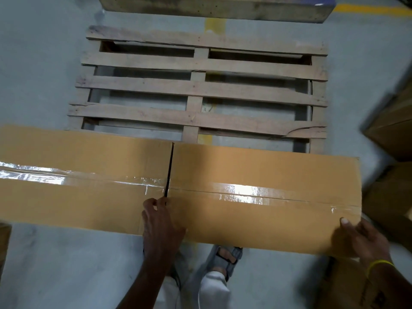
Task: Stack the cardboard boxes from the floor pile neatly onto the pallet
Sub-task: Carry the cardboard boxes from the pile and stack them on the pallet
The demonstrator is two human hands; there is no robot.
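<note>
Two tan cardboard boxes sealed with clear tape lie side by side at the near edge of the wooden pallet (200,88). The left box (78,175) and the right box (267,197) meet at a narrow dark gap. My left hand (159,221) rests at the near end of that gap, fingertips curled into it against the right box's left end. My right hand (359,239) grips the right box's near right corner, thumb on top. The far pallet slats are bare.
More cardboard boxes (394,121) lie on the floor at the right, and one (343,286) is under my right wrist. A second pallet (214,7) sits beyond the first. Grey concrete floor (40,63) with yellow lines surrounds everything. My sandalled foot (225,259) is below the boxes.
</note>
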